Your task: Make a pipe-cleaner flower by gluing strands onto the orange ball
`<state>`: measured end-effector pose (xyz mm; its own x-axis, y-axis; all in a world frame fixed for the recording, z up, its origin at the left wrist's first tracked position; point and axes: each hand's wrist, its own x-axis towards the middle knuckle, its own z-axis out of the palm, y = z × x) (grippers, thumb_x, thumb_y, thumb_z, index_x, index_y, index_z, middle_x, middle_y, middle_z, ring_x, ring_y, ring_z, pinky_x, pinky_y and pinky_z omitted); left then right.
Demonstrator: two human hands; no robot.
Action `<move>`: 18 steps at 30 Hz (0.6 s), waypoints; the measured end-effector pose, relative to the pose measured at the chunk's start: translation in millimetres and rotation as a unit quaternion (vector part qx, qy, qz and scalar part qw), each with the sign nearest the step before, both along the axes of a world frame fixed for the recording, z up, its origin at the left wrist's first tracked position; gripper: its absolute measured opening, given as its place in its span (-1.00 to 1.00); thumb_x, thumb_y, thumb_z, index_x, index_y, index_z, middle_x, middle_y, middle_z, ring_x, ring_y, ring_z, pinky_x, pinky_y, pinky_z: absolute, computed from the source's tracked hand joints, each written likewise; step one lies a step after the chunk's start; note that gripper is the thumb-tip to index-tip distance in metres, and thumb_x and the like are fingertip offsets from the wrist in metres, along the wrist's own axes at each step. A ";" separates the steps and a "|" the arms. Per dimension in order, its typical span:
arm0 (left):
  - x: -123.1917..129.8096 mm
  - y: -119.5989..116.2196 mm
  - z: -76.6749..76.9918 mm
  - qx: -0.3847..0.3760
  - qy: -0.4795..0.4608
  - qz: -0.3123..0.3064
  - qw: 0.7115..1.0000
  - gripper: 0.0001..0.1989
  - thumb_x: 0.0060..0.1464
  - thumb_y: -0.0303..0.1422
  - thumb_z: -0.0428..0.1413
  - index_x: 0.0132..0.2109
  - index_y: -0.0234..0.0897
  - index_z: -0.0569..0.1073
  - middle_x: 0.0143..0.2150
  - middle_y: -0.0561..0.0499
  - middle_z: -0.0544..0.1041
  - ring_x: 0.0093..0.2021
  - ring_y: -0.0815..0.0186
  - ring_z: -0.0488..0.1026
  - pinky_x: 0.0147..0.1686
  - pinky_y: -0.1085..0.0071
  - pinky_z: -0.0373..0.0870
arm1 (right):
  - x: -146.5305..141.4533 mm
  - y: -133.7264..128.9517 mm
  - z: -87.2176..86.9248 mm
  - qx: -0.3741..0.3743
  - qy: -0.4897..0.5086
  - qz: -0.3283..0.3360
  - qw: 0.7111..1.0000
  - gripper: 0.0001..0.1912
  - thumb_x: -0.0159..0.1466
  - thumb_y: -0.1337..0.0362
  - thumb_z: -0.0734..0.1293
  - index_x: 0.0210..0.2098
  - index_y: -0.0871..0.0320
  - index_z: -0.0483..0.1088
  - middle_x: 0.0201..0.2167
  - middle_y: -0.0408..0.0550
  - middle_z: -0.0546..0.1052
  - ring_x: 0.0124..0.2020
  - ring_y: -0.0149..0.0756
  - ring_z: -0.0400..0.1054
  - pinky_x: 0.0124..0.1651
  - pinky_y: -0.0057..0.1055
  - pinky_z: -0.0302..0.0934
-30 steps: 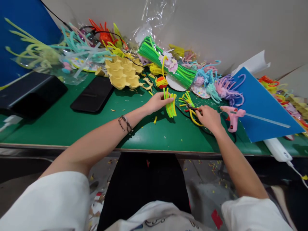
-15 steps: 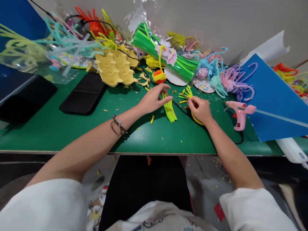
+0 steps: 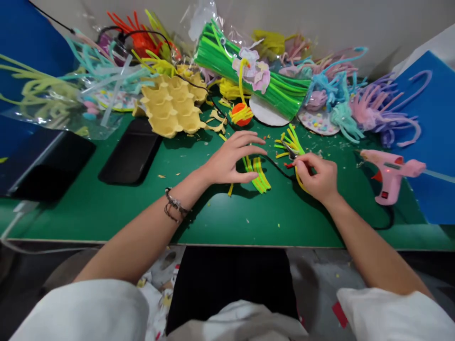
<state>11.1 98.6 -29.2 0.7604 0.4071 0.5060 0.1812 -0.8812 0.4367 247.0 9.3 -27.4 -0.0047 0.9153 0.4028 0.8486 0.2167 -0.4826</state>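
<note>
My left hand (image 3: 234, 158) hovers with thumb and fingers spread over a row of short yellow and green pipe cleaner pieces (image 3: 262, 175), holding nothing. To its right, my right hand (image 3: 317, 176) is closed, thumb and fingertips pinched at small metal-jawed pliers (image 3: 291, 152) with red showing on a handle. The fingers hide much of that tool. Its jaws lie against a fanned bunch of yellow and green pipe cleaners (image 3: 294, 137). A curved yellow length passes under the right hand. Behind the hands sits an orange ball wrapped in yellow pipe cleaner (image 3: 241, 115).
A pink glue gun (image 3: 391, 173) stands at the right by a blue board (image 3: 432, 137). At the left are a black phone (image 3: 131, 154) and a yellow egg carton (image 3: 172, 106). Bagged green pipe cleaners (image 3: 227, 61) lie at the back. Scraps dot the green table (image 3: 227, 222).
The view has shifted, so the table things appear farther right and lower. My left hand's fingers have spread wider above the cut pieces. My right hand stays pinched at the pliers.
</note>
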 end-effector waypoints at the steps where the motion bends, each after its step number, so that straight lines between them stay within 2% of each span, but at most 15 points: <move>1: -1.0 -0.2 -0.2 -0.001 -0.008 -0.002 1.000 -0.56 0.03 -0.09 0.06 -0.01 -0.23 0.43 0.08 -0.16 0.42 0.18 0.07 0.23 0.18 0.07 0.14 | -1.8 -2.6 -0.3 0.008 -0.010 -0.002 1.000 -0.72 0.23 0.20 0.15 -0.47 0.12 0.42 -0.62 -0.12 0.45 -0.63 -0.42 0.21 -0.46 -0.43 0.08; 4: -2.4 -3.6 0.9 -0.021 -0.008 -0.008 1.000 -0.58 0.05 -0.10 0.03 -0.01 -0.25 0.43 0.06 -0.18 0.43 0.17 0.08 0.25 0.17 0.10 0.16 | -9.9 -11.9 -2.3 0.046 -0.076 0.022 0.996 -0.74 0.22 0.28 0.16 -0.52 0.11 0.40 -0.67 -0.12 0.43 -0.61 -0.40 0.26 -0.44 -0.43 0.11; 7: -1.7 -10.1 5.2 -0.066 0.030 -0.002 0.997 -0.60 0.05 -0.11 0.02 0.00 -0.16 0.41 0.09 -0.12 0.43 0.19 0.10 0.25 0.19 0.12 0.16 | -17.9 -22.5 -1.8 0.035 -0.133 0.086 0.987 -0.78 0.20 0.33 0.20 -0.55 0.08 0.37 -0.68 -0.15 0.43 -0.59 -0.39 0.28 -0.41 -0.41 0.12; 12: -2.4 -16.7 9.7 -0.104 0.065 0.004 0.993 -0.58 0.02 -0.11 0.04 0.04 -0.08 0.38 0.12 -0.07 0.42 0.21 0.08 0.23 0.22 0.10 0.09 | -21.2 -30.7 2.3 0.038 -0.093 0.139 0.985 -0.83 0.17 0.43 0.22 -0.50 0.09 0.32 -0.70 -0.19 0.40 -0.64 -0.43 0.21 -0.48 -0.40 0.07; 18: -3.5 -16.0 5.6 -0.068 0.090 -0.005 0.994 -0.56 0.02 -0.09 0.06 0.03 -0.12 0.38 0.10 -0.08 0.43 0.19 0.12 0.25 0.22 0.16 0.10 | -20.3 -27.4 -0.3 0.037 -0.074 0.158 0.984 -0.87 0.15 0.45 0.22 -0.45 0.11 0.30 -0.71 -0.22 0.39 -0.65 -0.44 0.21 -0.49 -0.40 0.04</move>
